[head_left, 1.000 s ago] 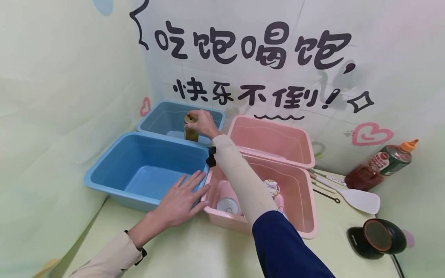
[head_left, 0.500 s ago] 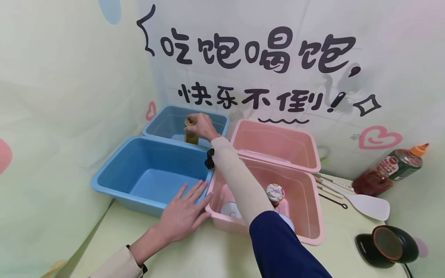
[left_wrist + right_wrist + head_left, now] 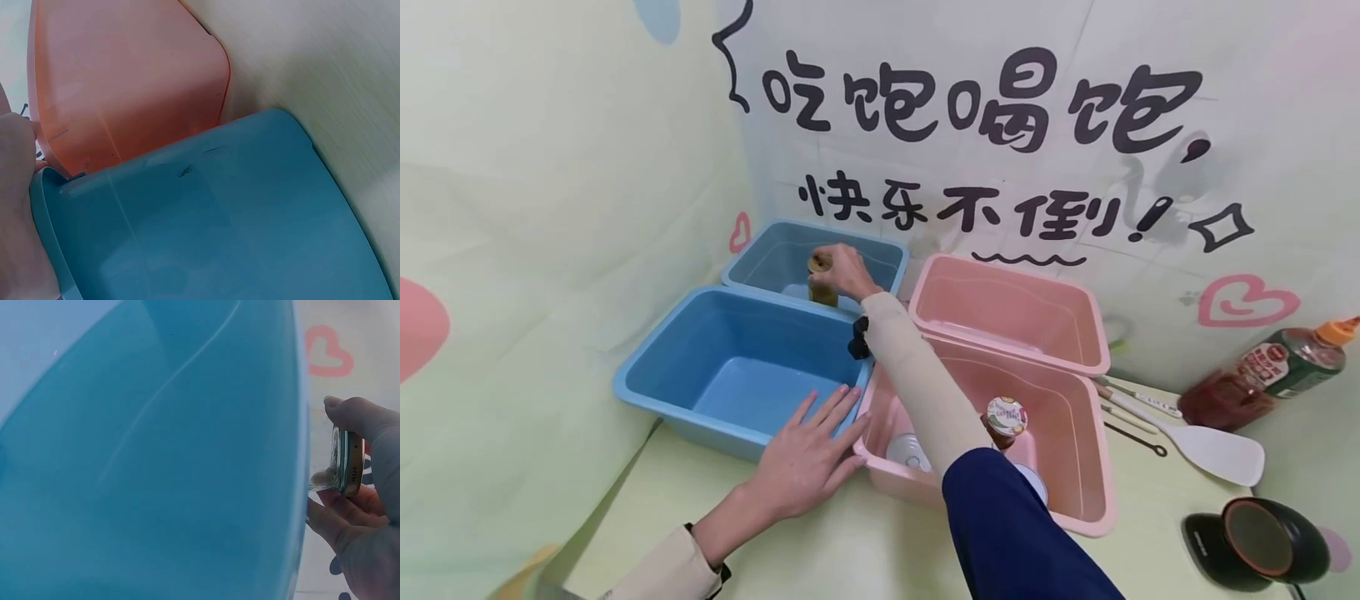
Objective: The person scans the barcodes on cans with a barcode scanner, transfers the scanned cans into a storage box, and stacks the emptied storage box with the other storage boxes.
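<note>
Over the back blue bin (image 3: 767,265), my right hand (image 3: 847,273) grips a glass jar (image 3: 824,295) by its gold lid end. The right wrist view has the jar's gold lid (image 3: 355,464) between thumb and fingers, beyond the blue bin wall (image 3: 187,456). My left hand (image 3: 805,467) lies flat with straight fingers where the front blue bin (image 3: 752,383) meets the front pink bin (image 3: 1067,442). Seen from the left wrist, part of that hand (image 3: 22,212) is at the blue rim, and the bins' outer walls fill most of the view.
In the front pink bin are a jar with a patterned lid (image 3: 1006,417) and a round whitish lid (image 3: 907,452). Behind it stands another pink bin (image 3: 1000,300). A white spatula (image 3: 1217,454), a sauce bottle (image 3: 1262,379) and a black device (image 3: 1262,542) are on the right.
The head view has turned a little, so everything appears farther right. My right hand keeps its grip on the jar over the back blue bin, and my left hand stays on the rims.
</note>
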`<state>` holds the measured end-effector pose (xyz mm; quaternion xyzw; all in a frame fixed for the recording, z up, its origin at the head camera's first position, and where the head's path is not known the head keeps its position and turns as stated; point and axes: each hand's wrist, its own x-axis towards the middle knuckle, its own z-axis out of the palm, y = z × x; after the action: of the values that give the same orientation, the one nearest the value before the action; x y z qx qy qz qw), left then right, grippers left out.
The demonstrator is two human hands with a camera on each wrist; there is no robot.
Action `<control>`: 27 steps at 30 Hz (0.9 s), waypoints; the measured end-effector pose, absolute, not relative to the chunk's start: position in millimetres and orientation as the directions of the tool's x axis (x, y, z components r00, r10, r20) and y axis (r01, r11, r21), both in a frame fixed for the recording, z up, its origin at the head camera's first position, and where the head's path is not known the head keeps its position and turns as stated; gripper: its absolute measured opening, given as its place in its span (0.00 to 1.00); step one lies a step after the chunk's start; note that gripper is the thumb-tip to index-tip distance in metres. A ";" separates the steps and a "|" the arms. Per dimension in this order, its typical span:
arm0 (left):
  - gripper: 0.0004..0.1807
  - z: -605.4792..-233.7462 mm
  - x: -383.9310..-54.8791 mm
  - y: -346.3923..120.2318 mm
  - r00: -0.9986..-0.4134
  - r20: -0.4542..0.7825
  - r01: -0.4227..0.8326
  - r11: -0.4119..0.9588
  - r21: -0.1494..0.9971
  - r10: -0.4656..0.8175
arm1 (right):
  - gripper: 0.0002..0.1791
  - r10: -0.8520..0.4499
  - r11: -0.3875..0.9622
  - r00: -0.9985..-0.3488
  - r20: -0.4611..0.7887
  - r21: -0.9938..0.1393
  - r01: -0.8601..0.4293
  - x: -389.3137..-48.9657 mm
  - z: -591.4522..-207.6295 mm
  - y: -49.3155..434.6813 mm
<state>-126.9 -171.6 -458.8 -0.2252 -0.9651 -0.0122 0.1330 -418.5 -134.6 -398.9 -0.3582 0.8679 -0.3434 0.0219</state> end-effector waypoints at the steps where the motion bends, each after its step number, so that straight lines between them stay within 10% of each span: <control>1: 0.30 -458.0 -127.0 -172.2 -0.863 0.263 0.438 0.898 -0.035 0.432 | 0.25 -0.637 0.508 -0.742 0.208 -0.610 -0.608 -418.2 -398.4 -135.9; 27: 0.32 -455.8 -126.2 -173.0 -0.871 0.224 0.436 0.898 -0.059 0.437 | 0.25 -0.642 0.578 -0.758 0.113 -0.577 -0.576 -415.4 -426.4 -155.6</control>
<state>-126.2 -173.0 -455.8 -0.2256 -0.9672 0.0035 0.1164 -415.4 -155.6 -426.4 -0.3436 0.8867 -0.3046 0.0541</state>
